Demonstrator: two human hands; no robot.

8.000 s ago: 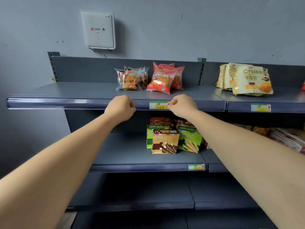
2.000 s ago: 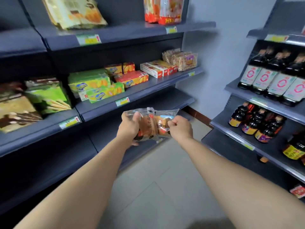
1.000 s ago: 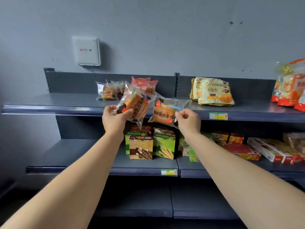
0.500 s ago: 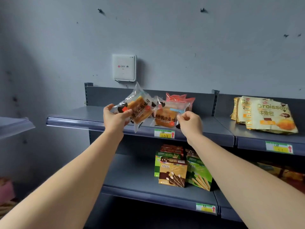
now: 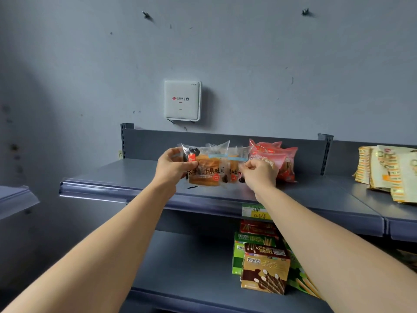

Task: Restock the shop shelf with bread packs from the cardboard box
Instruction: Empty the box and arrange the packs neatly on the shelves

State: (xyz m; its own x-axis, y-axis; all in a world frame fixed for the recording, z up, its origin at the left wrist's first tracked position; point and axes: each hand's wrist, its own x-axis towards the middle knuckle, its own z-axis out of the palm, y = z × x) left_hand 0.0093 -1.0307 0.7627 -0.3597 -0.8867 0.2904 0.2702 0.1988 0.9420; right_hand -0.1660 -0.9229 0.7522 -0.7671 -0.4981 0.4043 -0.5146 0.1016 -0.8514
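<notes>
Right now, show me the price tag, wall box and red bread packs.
price tag (image 5: pixel 256 214), head view, yellow part
wall box (image 5: pixel 182 100), head view, face centre
red bread packs (image 5: pixel 285 163), head view, front wrapper

Arms, two, bare: both are extended forward and upward, with the wrists brought near each other. Left hand (image 5: pixel 172 166): the edge of the left bread pack (image 5: pixel 208 169) is pinched between thumb and curled fingers. Right hand (image 5: pixel 259 172): the fingers are curled tight, and the right bread pack (image 5: pixel 235 162) is nipped at its edge.

Bare left forearm (image 5: pixel 108 240), bare right forearm (image 5: pixel 320 240)
</notes>
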